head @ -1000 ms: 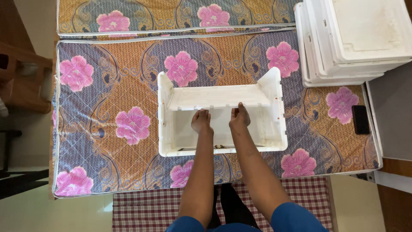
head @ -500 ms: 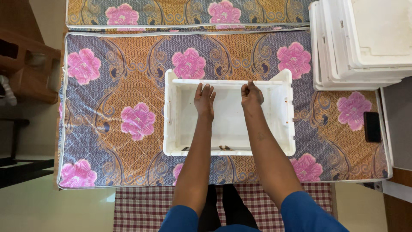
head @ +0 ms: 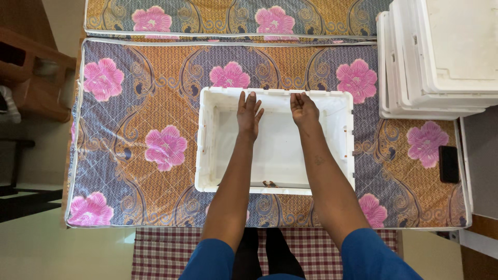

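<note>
White foam box (head: pixel 275 161) open-side up, both hands (head: pixel 275 111) inside, nothing else

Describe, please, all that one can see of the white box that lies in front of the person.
The white box is a shallow rectangular tray, foam-like in look, with thick walls and notched rims. It lies flat and open side up on the flowered mattress, with its long side toward the person. It looks empty, apart from a small dark mark at the near wall. The left hand and the right hand reach inside to the far wall; whether they press it or only touch it is unclear.
</note>
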